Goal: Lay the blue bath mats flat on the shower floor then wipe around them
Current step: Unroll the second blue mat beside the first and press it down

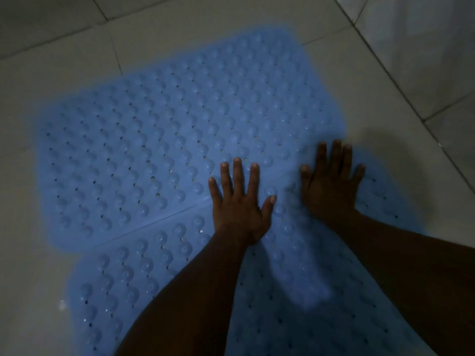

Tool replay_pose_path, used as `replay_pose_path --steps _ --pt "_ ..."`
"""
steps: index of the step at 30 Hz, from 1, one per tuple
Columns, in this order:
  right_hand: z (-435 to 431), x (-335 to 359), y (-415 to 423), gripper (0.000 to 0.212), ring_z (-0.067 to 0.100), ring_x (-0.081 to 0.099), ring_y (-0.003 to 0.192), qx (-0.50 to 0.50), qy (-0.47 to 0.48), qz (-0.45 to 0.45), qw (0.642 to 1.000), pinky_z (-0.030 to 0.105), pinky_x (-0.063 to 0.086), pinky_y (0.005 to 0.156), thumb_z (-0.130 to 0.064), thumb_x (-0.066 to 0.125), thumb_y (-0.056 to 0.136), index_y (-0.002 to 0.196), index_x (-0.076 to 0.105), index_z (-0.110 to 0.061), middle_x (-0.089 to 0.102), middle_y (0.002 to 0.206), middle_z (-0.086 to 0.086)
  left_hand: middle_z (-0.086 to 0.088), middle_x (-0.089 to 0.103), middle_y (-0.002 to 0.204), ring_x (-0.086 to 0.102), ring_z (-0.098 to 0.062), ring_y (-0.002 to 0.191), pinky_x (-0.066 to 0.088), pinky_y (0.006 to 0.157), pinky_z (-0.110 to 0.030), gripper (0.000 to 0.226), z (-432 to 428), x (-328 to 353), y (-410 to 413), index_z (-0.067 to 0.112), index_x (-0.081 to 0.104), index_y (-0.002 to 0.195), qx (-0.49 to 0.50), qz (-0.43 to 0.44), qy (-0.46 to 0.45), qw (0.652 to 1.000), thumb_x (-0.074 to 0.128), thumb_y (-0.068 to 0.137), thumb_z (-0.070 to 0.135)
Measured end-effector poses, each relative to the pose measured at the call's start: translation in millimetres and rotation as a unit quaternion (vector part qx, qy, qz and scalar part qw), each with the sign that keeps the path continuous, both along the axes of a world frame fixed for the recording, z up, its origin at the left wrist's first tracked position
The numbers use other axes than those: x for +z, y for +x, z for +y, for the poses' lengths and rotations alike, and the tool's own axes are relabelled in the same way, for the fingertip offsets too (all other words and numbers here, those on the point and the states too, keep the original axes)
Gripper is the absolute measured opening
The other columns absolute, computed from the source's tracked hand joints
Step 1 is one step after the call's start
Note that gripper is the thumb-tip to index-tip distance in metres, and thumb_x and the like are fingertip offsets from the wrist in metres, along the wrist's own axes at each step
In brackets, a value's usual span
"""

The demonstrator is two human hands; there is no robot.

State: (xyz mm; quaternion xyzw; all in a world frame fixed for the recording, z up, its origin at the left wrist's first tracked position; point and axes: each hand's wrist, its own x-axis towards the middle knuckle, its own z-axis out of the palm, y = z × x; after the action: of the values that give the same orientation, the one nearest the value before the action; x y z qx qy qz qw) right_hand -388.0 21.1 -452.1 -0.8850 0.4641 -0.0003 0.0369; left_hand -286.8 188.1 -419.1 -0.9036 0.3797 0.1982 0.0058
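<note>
Two blue rubber bath mats with suction bumps and small holes lie on the pale tiled shower floor. The far mat (159, 140) lies flat across the middle of the view. The near mat (144, 273) runs toward the bottom edge and meets the far one along a diagonal seam. My left hand (239, 204) presses palm-down with fingers spread where the mats meet. Beside it, my right hand (331, 183) also lies flat with spread fingers on the mats' right side. Both forearms hide part of the near mat.
Pale floor tiles (51, 73) with dark grout lines surround the mats. A tiled wall (424, 34) rises at the upper right, its base running diagonally close to the mats' right edge. The scene is dim.
</note>
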Motion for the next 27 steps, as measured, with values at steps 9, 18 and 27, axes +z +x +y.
replay_pose_path --steps 9,18,27 --pt "8.4 34.7 9.2 0.069 0.028 -0.012 0.153 -0.055 0.12 0.029 0.991 0.069 -0.008 0.115 -0.058 0.021 0.098 0.159 0.004 -0.029 -0.006 0.168 0.005 -0.002 -0.019 0.169 -0.027 -0.031 0.152 -0.02 0.12 -0.053 0.078 42.4 26.4 -0.4 0.035 -0.011 0.16 0.01 0.01 -0.021 1.0 0.001 0.092 0.072" --pt "149.1 55.3 42.2 0.075 0.033 0.02 0.151 0.127 0.095 -0.056 0.986 0.068 0.014 0.114 -0.056 0.029 0.088 0.151 0.038 -0.017 0.034 0.158 0.017 -0.001 -0.023 0.168 -0.026 -0.029 0.153 -0.014 0.123 -0.053 0.069 195.0 62.8 15.8 0.036 -0.015 0.159 0.139 -0.021 0.009 0.99 0.014 0.102 0.063" --pt "259.2 54.0 83.4 0.068 0.029 0.011 0.154 0.25 0.09 -0.044 0.963 0.063 0.012 0.117 -0.056 0.026 0.095 0.155 0.028 -0.022 0.022 0.164 0.011 -0.002 -0.019 0.169 -0.02 -0.029 0.155 -0.009 0.124 -0.05 0.068 285.4 47.3 25.8 0.034 -0.009 0.161 0.219 -0.02 -0.026 0.975 0.017 0.103 0.059"
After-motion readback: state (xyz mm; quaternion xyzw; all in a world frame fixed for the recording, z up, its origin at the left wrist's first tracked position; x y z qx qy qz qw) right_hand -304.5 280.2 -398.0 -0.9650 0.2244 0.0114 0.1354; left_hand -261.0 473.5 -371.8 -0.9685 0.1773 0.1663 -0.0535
